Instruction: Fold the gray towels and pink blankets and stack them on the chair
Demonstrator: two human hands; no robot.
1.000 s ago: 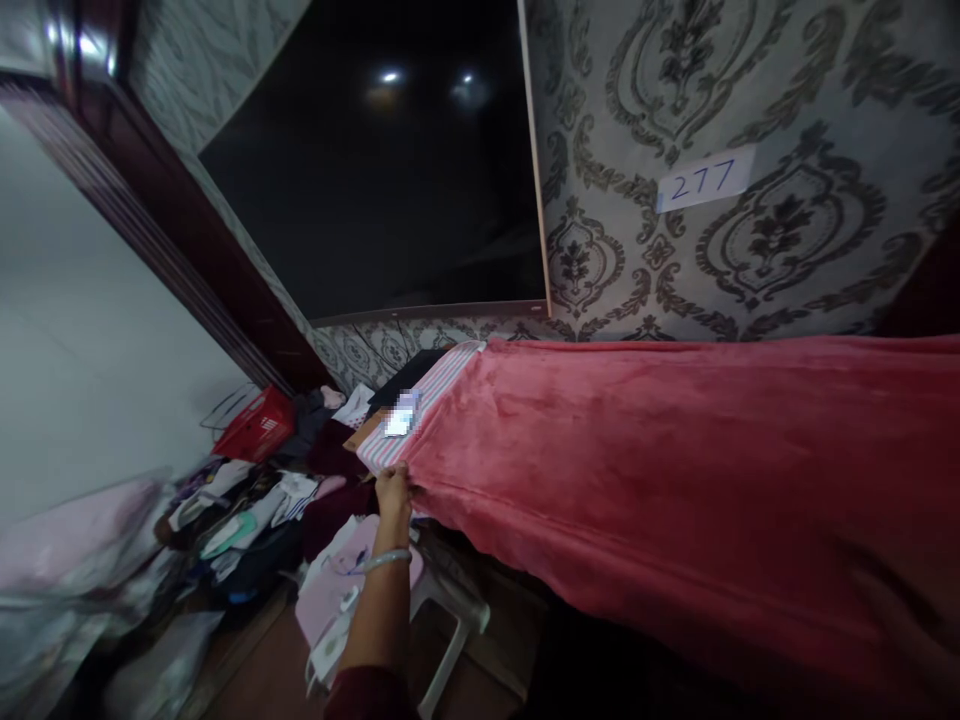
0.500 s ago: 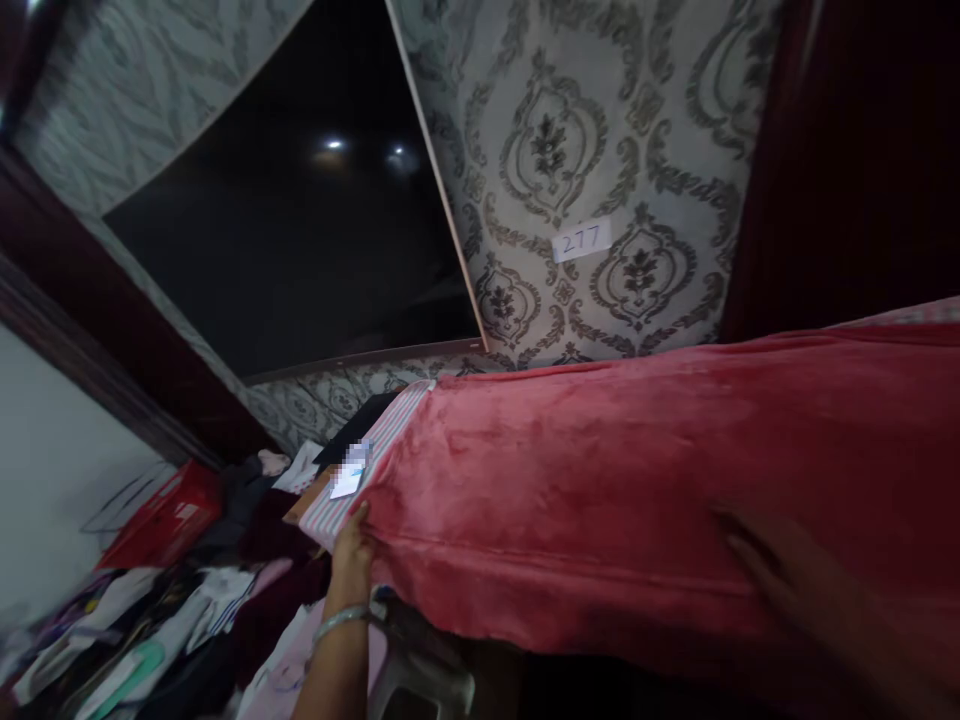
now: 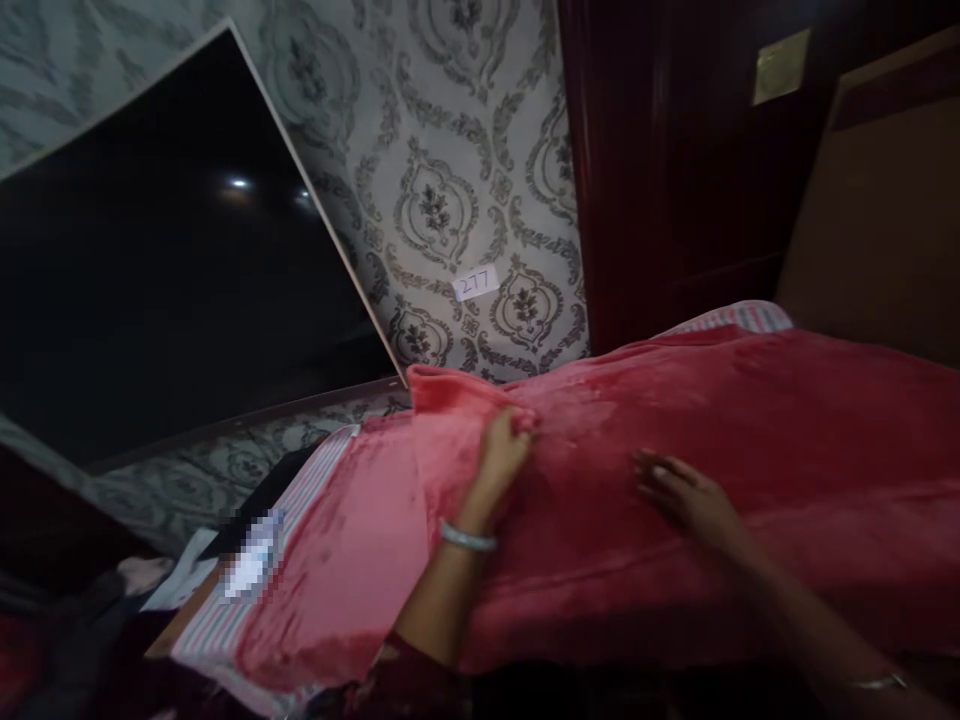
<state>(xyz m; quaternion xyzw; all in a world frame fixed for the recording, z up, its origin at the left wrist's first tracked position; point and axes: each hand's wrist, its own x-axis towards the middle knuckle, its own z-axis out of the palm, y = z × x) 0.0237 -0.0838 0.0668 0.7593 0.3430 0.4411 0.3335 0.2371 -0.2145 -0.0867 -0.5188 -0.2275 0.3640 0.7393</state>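
Blanket [image 3: 592, 500] folded rightward | left hand [image 3: 504, 450] pinches its edge | right hand [image 3: 684, 490] unclenched over it

From the head view, I have my left hand [image 3: 505, 450] curled into a pinch, the left forearm [image 3: 441, 603] slanting up from below to the wrist. My right hand [image 3: 684, 498] lies apart from it, fingers loosely bent, the right forearm [image 3: 806, 610] reaching in from the lower right corner.

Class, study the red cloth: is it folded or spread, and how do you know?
Partly folded: the left hand grips a raised, turned-back flap of the red cloth; toward the right, it lies spread.
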